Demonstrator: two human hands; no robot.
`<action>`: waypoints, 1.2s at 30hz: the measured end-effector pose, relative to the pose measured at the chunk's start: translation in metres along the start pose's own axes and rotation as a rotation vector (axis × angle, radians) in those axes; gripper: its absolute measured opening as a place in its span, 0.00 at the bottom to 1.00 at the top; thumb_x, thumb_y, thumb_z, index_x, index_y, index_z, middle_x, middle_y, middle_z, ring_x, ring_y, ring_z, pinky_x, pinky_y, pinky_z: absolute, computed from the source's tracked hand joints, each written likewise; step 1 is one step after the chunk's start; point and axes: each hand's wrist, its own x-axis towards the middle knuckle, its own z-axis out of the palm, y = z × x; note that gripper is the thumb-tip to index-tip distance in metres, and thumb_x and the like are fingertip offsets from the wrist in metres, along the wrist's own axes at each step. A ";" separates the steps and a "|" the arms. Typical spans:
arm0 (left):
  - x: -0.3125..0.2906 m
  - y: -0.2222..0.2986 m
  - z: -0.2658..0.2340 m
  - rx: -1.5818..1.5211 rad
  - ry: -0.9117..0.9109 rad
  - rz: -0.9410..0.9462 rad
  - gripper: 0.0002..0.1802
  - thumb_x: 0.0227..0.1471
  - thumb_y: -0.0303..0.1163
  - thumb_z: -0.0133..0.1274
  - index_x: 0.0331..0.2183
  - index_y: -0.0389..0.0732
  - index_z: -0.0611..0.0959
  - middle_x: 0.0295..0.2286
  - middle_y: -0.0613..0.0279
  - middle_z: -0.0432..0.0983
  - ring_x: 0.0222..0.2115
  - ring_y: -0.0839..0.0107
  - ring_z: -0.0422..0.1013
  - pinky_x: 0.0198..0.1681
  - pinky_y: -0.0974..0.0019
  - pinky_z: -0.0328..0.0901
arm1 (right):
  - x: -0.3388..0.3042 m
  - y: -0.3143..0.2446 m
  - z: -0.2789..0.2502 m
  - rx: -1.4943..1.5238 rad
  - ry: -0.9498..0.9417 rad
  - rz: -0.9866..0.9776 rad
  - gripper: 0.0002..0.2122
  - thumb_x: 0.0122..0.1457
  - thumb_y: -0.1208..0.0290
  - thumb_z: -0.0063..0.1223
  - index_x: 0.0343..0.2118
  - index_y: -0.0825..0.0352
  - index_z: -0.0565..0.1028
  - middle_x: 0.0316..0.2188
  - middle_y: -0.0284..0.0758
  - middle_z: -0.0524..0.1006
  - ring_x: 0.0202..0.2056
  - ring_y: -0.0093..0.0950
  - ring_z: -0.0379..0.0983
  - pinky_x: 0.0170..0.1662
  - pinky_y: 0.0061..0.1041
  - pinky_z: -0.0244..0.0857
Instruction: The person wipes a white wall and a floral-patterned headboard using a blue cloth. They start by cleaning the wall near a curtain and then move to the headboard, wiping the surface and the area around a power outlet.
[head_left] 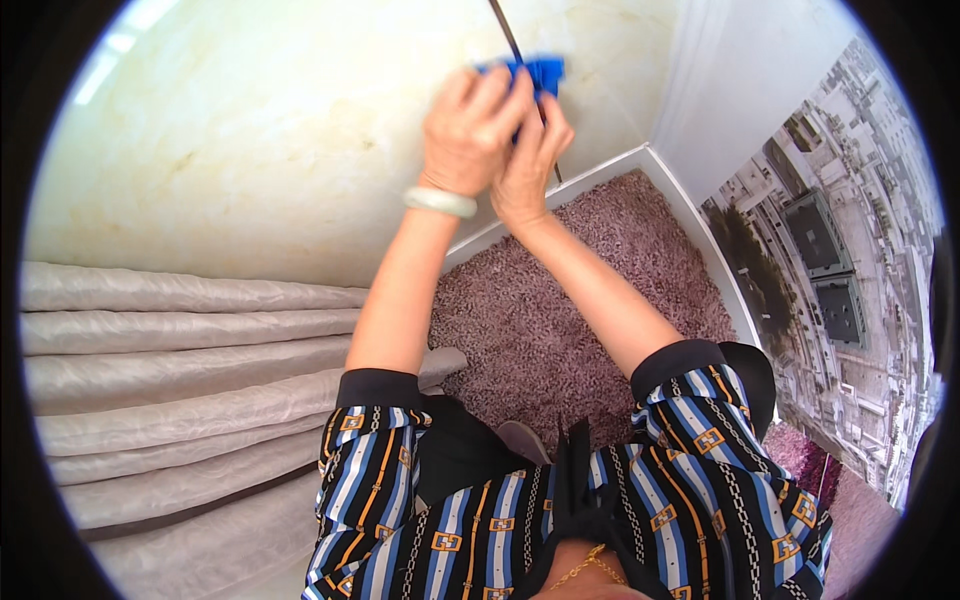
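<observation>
Both arms reach up to a marbled cream wall (290, 130). A thin dark rod or cord (506, 30) runs down along it toward the floor edge. A bright blue piece (546, 72), cloth or plastic I cannot tell, sits around or against the rod. My left hand (468, 130), with a pale bangle at its wrist, closes over the blue piece from the left. Pressed beside it, my right hand (532, 165) curls its fingers onto the same piece and the rod. The fingers cover much of the blue piece, and its lower part is partly hidden.
Shaggy mauve carpet (580, 300) lies below, bordered by a white baseboard (700, 215). Long grey curtain folds (190, 370) hang at the left. A large black-and-white cityscape picture (840, 270) covers the right-hand wall.
</observation>
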 end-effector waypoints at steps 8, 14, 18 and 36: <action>-0.055 0.020 0.011 -0.075 -0.176 -0.155 0.23 0.32 0.22 0.59 0.38 0.44 0.82 0.34 0.62 0.74 0.34 0.62 0.70 0.37 0.63 0.69 | -0.034 0.015 -0.014 0.209 -0.171 0.537 0.24 0.47 0.79 0.52 0.50 0.71 0.60 0.45 0.50 0.61 0.49 0.47 0.57 0.55 0.42 0.52; -0.025 -0.006 -0.039 0.065 0.475 -0.538 0.18 0.41 0.12 0.53 0.36 0.40 0.83 0.32 0.59 0.76 0.33 0.64 0.70 0.33 0.66 0.68 | 0.052 -0.038 -0.020 0.470 -0.151 0.094 0.30 0.46 0.78 0.54 0.55 0.74 0.61 0.49 0.49 0.62 0.47 0.42 0.62 0.45 0.32 0.64; -0.080 0.007 -0.033 0.122 0.388 -0.716 0.16 0.42 0.14 0.53 0.37 0.38 0.82 0.35 0.56 0.74 0.35 0.63 0.70 0.31 0.66 0.66 | 0.000 -0.032 -0.004 0.500 -0.190 0.296 0.19 0.49 0.82 0.49 0.47 0.70 0.65 0.44 0.45 0.64 0.41 0.38 0.64 0.44 0.33 0.63; -0.090 -0.007 -0.066 0.096 0.316 -0.682 0.27 0.42 0.24 0.66 0.46 0.37 0.75 0.43 0.53 0.65 0.41 0.63 0.66 0.33 0.66 0.68 | 0.012 -0.064 0.005 0.484 -0.282 0.076 0.19 0.47 0.80 0.61 0.43 0.63 0.70 0.33 0.40 0.70 0.34 0.38 0.70 0.37 0.33 0.66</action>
